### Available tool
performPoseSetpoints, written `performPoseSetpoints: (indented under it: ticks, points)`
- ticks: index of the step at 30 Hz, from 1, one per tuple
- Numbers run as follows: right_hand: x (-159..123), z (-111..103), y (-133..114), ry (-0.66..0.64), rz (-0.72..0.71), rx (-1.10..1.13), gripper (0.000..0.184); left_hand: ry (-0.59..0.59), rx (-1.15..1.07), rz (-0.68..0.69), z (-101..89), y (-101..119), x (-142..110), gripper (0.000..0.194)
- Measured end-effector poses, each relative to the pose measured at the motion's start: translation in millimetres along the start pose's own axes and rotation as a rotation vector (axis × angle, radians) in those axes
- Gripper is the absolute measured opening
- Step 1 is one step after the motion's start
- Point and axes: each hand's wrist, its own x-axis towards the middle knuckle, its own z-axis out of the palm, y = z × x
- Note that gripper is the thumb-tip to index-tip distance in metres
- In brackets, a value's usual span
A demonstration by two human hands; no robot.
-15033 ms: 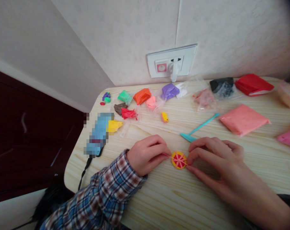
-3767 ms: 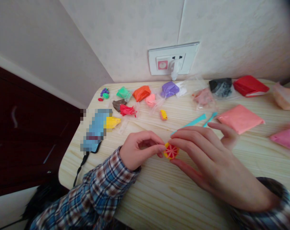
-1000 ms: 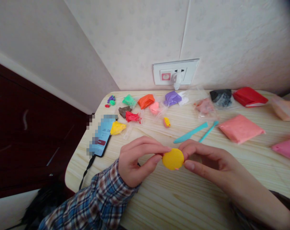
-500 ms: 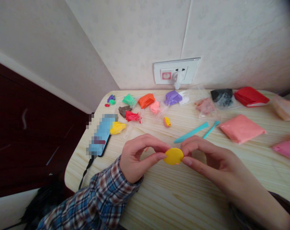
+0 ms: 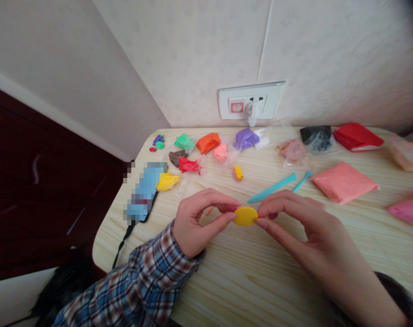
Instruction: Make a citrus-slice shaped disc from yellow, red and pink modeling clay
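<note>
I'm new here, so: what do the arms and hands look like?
The left hand and right hand are human and ungloved. The left sleeve is blue, white and brown plaid, ending at the wrist. Of the right sleeve, only a blurred, mostly dark part shows.

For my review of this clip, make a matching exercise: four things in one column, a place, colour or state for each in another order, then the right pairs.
Things
1. clay disc
2. phone
3. wall socket
4. knife-shaped tool

Descriptions
A. has a plug in it
B. turquoise, lying on the table
C. pinched between the fingertips of the left hand and the right hand
D. lying near the table's left edge

Right pairs: 1-C, 2-D, 3-A, 4-B
</note>
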Motion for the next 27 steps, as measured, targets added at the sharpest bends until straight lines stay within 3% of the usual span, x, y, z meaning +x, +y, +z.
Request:
performPoseSetpoints:
  ticks: [8,22,27]
  points:
    - [-2.7,4.2,-5.8,0.115,-0.199,-0.354,0.003,0.02,0.014,-0.124,2.0,-0.8,-0.7,0.01]
    - [-6.8,7.7,-7.5,0.085,-0.214,-0.408,0.005,0.031,0.06,-0.059,1.9,0.4,-0.8,0.003]
    - [-7.7,7.5,-8.2,0.077,-0.202,-0.399,0.005,0.024,0.059,-0.099,3.3,1.7,-0.9,0.007]
